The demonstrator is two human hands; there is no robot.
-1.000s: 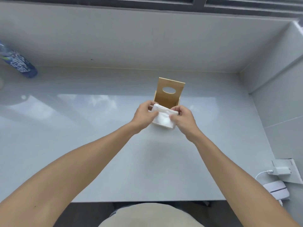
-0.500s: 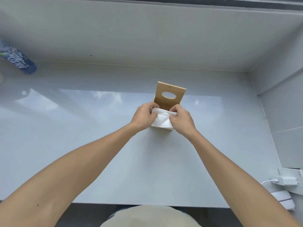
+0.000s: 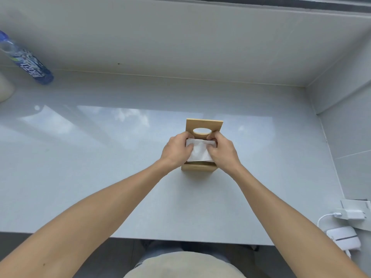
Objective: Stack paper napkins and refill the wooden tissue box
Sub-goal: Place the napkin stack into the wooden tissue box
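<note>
Grey desk [image 3: 100, 177] carries everything; wooden tissue box [image 3: 200, 167] sits mid-desk, lid [image 3: 204, 125] with oval slot standing up behind. Napkin stack [image 3: 198, 153] now lower than half a second back, mostly inside the box walls. Left hand [image 3: 176, 151] and right hand [image 3: 222, 153] each clenched on a side of the stack, pressing down. Judgement: refill nearly seated; lid not yet closed
</note>
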